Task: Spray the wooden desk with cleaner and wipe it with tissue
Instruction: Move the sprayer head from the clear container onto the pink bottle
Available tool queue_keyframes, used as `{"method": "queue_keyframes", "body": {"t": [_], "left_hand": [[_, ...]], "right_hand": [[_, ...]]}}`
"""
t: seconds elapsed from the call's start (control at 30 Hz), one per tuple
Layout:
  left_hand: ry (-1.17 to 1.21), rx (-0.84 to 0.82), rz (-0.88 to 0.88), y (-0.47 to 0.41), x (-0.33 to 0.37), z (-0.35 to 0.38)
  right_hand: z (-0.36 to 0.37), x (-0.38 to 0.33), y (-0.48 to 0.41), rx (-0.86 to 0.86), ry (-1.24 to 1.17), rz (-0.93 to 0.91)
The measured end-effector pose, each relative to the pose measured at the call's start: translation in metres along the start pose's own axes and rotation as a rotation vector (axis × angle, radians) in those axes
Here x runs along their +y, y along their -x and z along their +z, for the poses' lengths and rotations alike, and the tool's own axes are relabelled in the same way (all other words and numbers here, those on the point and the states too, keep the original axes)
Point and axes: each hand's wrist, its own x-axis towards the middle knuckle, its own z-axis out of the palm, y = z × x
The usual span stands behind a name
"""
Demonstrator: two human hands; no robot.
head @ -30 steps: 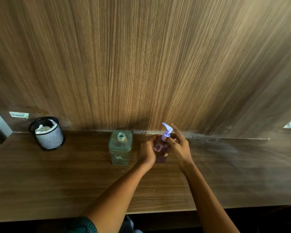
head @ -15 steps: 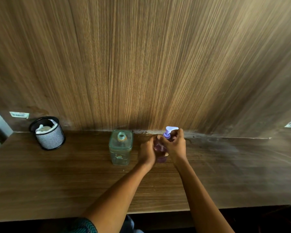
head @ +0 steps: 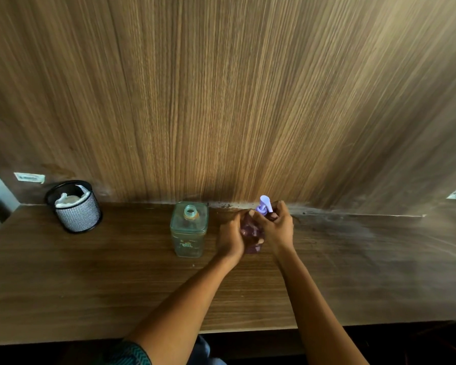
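A small purple cleaner bottle (head: 251, 233) with a lilac pump head stands on the wooden desk (head: 116, 280), near the back wall. My left hand (head: 231, 237) wraps around the bottle's left side. My right hand (head: 275, 227) grips its neck just under the pump head, fingers curled around it. White tissue (head: 69, 199) sits inside a black mesh cup (head: 75, 206) at the desk's far left. Most of the bottle's body is hidden by my hands.
A clear greenish square bottle (head: 188, 229) with no cap stands just left of my hands. The wood-panelled wall (head: 221, 101) rises straight behind the desk. A dusty, smudged patch (head: 353, 230) spreads over the desk to the right.
The pump head has turned, its nozzle swinging from pointing left to pointing towards me, as my right hand closed around the bottle's neck. My left hand has stayed on the bottle.
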Motion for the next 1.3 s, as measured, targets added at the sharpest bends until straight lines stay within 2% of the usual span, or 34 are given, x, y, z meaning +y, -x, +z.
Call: {"method": "queue_keyframes", "body": {"t": [0.07, 0.17, 0.27, 0.33, 0.43, 0.57, 0.73, 0.83, 0.93, 1.03, 1.2, 1.3], "left_hand": [[0.028, -0.003, -0.011, 0.0, 0.0, -0.001], [0.039, 0.02, -0.032, 0.001, 0.001, 0.0], [0.037, 0.069, -0.085, 0.002, 0.002, 0.0], [-0.029, 0.032, -0.07, 0.001, 0.001, 0.0], [-0.091, -0.012, -0.011, 0.002, 0.001, 0.0], [0.029, 0.013, -0.032, 0.002, 0.002, 0.0], [0.099, -0.009, -0.033, 0.004, 0.004, -0.002], [0.086, 0.019, -0.007, 0.003, 0.003, -0.003], [0.032, -0.011, 0.013, 0.004, 0.004, -0.004], [0.044, 0.036, 0.003, 0.003, 0.002, 0.0], [0.016, 0.013, -0.01, 0.006, 0.005, -0.002], [0.035, 0.011, -0.015, 0.005, 0.001, -0.002]], "right_hand": [[0.005, -0.001, 0.002, 0.028, 0.034, 0.004], [0.003, 0.007, 0.0, -0.05, 0.034, 0.0], [-0.007, 0.004, 0.002, -0.146, -0.145, 0.017], [-0.012, 0.001, 0.003, -0.187, -0.197, 0.025], [-0.012, 0.002, 0.003, -0.144, -0.157, 0.017], [-0.007, 0.002, 0.0, -0.092, -0.091, -0.023], [0.008, 0.002, -0.001, 0.063, 0.075, -0.049], [0.005, 0.006, 0.0, 0.035, 0.053, -0.035], [-0.006, 0.008, -0.002, -0.102, -0.17, -0.032], [-0.011, 0.006, -0.002, -0.186, -0.205, -0.005], [-0.013, 0.009, -0.003, -0.163, -0.143, -0.026], [-0.003, 0.007, -0.004, -0.05, -0.039, -0.051]]}}
